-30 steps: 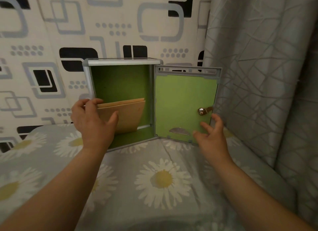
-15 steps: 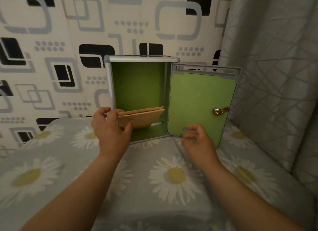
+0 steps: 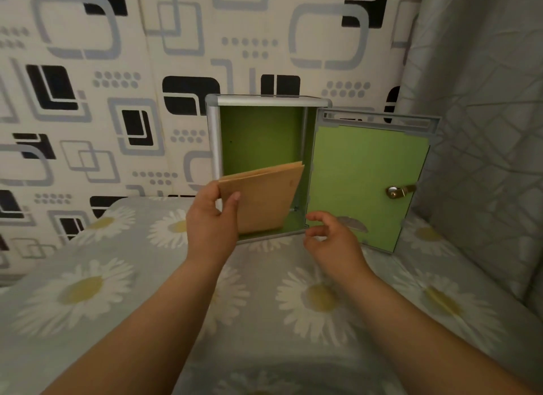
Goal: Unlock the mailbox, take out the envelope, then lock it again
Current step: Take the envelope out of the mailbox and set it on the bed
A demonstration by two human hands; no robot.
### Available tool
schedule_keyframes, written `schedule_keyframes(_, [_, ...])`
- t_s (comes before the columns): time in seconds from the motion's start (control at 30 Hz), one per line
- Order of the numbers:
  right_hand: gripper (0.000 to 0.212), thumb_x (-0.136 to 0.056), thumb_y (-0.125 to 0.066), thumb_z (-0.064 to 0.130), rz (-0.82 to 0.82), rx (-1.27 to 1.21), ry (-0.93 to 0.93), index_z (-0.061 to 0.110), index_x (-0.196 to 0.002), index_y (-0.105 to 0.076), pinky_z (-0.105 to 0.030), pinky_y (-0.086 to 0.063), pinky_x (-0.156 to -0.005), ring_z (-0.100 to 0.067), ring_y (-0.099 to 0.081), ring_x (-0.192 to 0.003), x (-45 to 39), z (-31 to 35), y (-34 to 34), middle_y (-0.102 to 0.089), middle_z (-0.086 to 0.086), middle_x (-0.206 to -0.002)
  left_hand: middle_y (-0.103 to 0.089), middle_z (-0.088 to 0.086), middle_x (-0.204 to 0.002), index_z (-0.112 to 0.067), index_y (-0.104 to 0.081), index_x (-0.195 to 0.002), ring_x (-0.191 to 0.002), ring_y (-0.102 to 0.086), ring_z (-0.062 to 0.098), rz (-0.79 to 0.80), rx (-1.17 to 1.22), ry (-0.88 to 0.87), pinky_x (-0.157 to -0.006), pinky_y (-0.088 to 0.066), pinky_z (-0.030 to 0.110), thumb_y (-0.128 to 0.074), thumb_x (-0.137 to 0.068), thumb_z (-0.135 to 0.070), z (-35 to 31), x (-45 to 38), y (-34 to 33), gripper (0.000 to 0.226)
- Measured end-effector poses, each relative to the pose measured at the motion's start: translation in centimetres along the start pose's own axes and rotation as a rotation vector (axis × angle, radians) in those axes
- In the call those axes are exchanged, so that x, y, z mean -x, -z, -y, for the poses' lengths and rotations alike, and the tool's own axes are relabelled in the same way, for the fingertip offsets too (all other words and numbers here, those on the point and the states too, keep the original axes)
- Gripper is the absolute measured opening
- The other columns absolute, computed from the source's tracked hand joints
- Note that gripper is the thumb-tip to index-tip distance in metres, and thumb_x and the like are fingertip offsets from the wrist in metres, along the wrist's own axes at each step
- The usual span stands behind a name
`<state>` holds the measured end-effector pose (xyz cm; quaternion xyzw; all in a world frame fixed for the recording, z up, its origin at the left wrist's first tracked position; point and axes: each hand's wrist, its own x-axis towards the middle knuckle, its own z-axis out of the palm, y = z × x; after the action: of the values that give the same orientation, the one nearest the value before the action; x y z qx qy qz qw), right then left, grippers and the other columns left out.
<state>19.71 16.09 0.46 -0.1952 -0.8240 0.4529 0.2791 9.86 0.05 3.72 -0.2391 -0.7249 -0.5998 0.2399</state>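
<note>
A grey-framed mailbox (image 3: 212,136) with a green inside stands on the bed against the wall. Its door (image 3: 367,171) hangs open to the right, with the brass lock cam (image 3: 396,191) showing on the inner face. A tan envelope (image 3: 264,197) is tilted at the mailbox mouth, its left edge pinched by my left hand (image 3: 211,227). My right hand (image 3: 332,241) hovers in front of the door's lower left corner, fingers loosely curled and holding nothing. No key is visible.
The mailbox rests on a grey bedsheet (image 3: 293,306) printed with daisies. A patterned wall (image 3: 117,86) is behind it and a grey curtain (image 3: 484,130) hangs close on the right of the door.
My left hand has drawn the envelope up and outward, tilting it at the mailbox mouth. My right hand came off the door and pulled back toward me.
</note>
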Motion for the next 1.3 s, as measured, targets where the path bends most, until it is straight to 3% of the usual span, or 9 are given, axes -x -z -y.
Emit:
schedule_keyframes(0.2, [0.046,-0.075,-0.063,0.018,-0.029,0.015,0.02,0.026,-0.118,-0.049,-0.029,-0.044,-0.077,-0.017,-0.056,-0.089,0.3,0.7,-0.7,-0.059,0.002,-0.102,-0.066,-0.015,-0.085,-0.043,-0.06,-0.08,-0.084,-0.062,0.008,0.015,0.325,0.124,-0.076,-0.047,0.029,-0.055,-0.083,-0.024,-1.7,-0.3,1.4,0.02])
schedule_keyframes(0.3, [0.054,-0.075,-0.065,0.026,-0.028,0.056,0.043,0.029,-0.124,-0.043,-0.033,-0.045,-0.083,-0.017,-0.053,-0.098,0.3,1.1,-1.3,-0.053,0.004,-0.106,-0.07,-0.022,-0.082,-0.043,-0.061,-0.081,-0.081,-0.063,-0.003,0.002,0.433,0.172,-0.071,-0.046,0.02,-0.054,-0.084,-0.022,-1.9,-0.4,2.2,0.023])
schedule_keyframes(0.37, [0.055,-0.075,-0.065,0.024,0.001,0.074,0.059,0.028,-0.125,-0.042,-0.027,-0.04,-0.079,-0.014,-0.052,-0.097,0.2,1.3,-1.8,-0.053,0.005,-0.106,-0.07,-0.025,-0.081,-0.04,-0.06,-0.084,-0.079,-0.064,-0.005,-0.006,0.492,0.212,-0.07,-0.046,0.02,-0.053,-0.086,-0.019,-1.8,-0.5,2.7,0.022])
schedule_keyframes(0.47, [0.042,-0.08,-0.06,0.019,0.043,0.035,0.079,0.025,-0.12,-0.049,-0.02,-0.037,-0.074,-0.008,-0.054,-0.088,0.4,1.7,-2.6,-0.057,0.01,-0.1,-0.071,-0.019,-0.083,-0.033,-0.06,-0.087,-0.08,-0.065,-0.002,-0.007,0.585,0.272,-0.071,-0.05,0.024,-0.052,-0.088,-0.016,-1.6,-0.7,3.5,0.019])
schedule_keyframes(0.57, [0.017,-0.085,-0.053,0.015,0.067,0.05,0.121,0.022,-0.099,-0.06,-0.025,-0.042,-0.069,-0.015,-0.056,-0.074,0.8,2.0,-3.5,-0.063,0.005,-0.084,-0.071,-0.019,-0.078,-0.029,-0.059,-0.088,-0.075,-0.066,-0.003,0.0,0.605,0.289,-0.063,-0.051,0.019,-0.05,-0.089,-0.015,-1.3,-0.9,4.4,0.017])
schedule_keyframes(0.67, [0.015,-0.085,-0.052,0.014,0.096,0.119,0.165,0.023,-0.074,-0.056,-0.028,-0.036,-0.06,-0.018,-0.053,-0.065,1.1,2.4,-4.8,-0.056,0.005,-0.063,-0.071,-0.023,-0.073,-0.029,-0.06,-0.088,-0.07,-0.065,-0.005,-0.007,0.577,0.288,-0.058,-0.051,0.016,-0.05,-0.089,-0.016,-0.8,-1.0,5.8,0.016])
schedule_keyframes(0.9, [0.027,-0.084,-0.052,0.017,0.169,0.059,0.116,0.02,-0.058,-0.05,-0.029,-0.036,-0.058,-0.015,-0.049,-0.057,1.5,3.9,-9.2,-0.055,0.003,-0.056,-0.07,-0.017,-0.084,-0.033,-0.063,-0.085,-0.077,-0.064,0.0,-0.002,0.382,0.357,-0.068,-0.048,0.024,-0.048,-0.089,-0.022,2.8,-0.5,8.1,0.019])
schedule_keyframes(1.17, [0.031,-0.085,-0.05,0.012,0.322,-0.103,-0.035,0.019,-0.056,-0.045,-0.041,-0.046,-0.062,-0.02,-0.052,-0.053,1.4,5.3,-14.8,-0.053,-0.003,-0.053,-0.066,-0.007,-0.096,-0.033,-0.057,-0.094,-0.09,-0.06,0.017,-0.04,0.111,0.415,-0.076,-0.044,0.033,-0.047,-0.085,-0.022,7.8,-0.1,10.5,0.017])
schedule_keyframes(1.3, [0.023,-0.085,-0.048,0.013,0.318,-0.026,0.033,0.014,-0.062,-0.051,-0.038,-0.047,-0.065,-0.024,-0.056,-0.061,1.6,5.6,-16.5,-0.06,-0.009,-0.062,-0.063,-0.004,-0.106,-0.026,-0.05,-0.116,-0.096,-0.059,0.019,-0.041,0.043,0.427,-0.082,-0.044,0.034,-0.046,-0.085,-0.021,9.1,-0.4,11.3,0.032])
